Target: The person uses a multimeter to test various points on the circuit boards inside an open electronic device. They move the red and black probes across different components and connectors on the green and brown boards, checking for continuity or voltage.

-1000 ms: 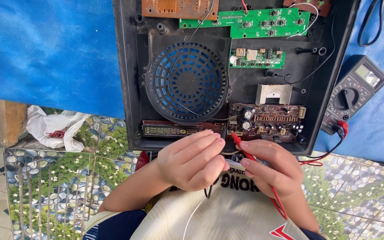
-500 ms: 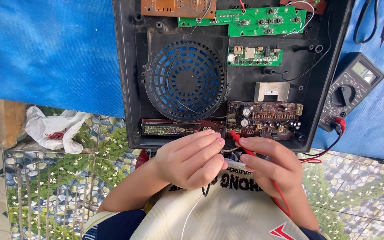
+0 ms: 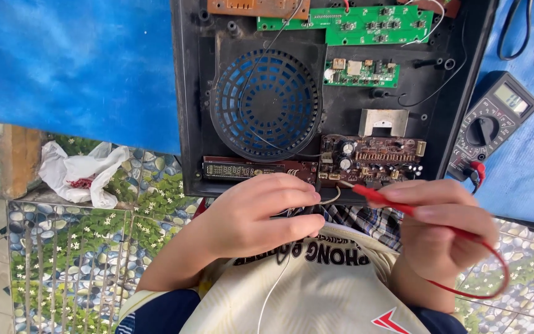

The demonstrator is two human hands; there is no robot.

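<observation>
A blue-covered bench [image 3: 69, 68] carries an opened black casing [image 3: 335, 93], back panel off, that fills the upper middle of the view and serves as the landmark here. Inside it, at centre left, sits a round blue fan grille [image 3: 266, 105]; above and to the right of the grille lie two green circuit boards [image 3: 366, 25], and at the casing's lower right edge a brown circuit board [image 3: 372, 161] studded with small parts. A black multimeter [image 3: 492, 127] rests just right of the casing, its red lead plugged in. A crumpled white plastic bag [image 3: 81, 173] lies well left of the casing, on a flower-patterned tile surface.

The left hand [image 3: 261, 216] is curled closed at the casing's near edge, fingers bunched over thin wires; what exactly it pinches is hidden. The right hand [image 3: 446, 222] is clamped on a red probe [image 3: 381, 198], held pen-fashion between thumb and forefinger, wrist bent inward, the tip slanting up-left toward the brown circuit board's lower edge. Its red lead [image 3: 483, 272] loops below the wrist.

Judged from this, a steady reading calls for bracing the right wrist, touching one contact only, and keeping the left hand's wires still.
</observation>
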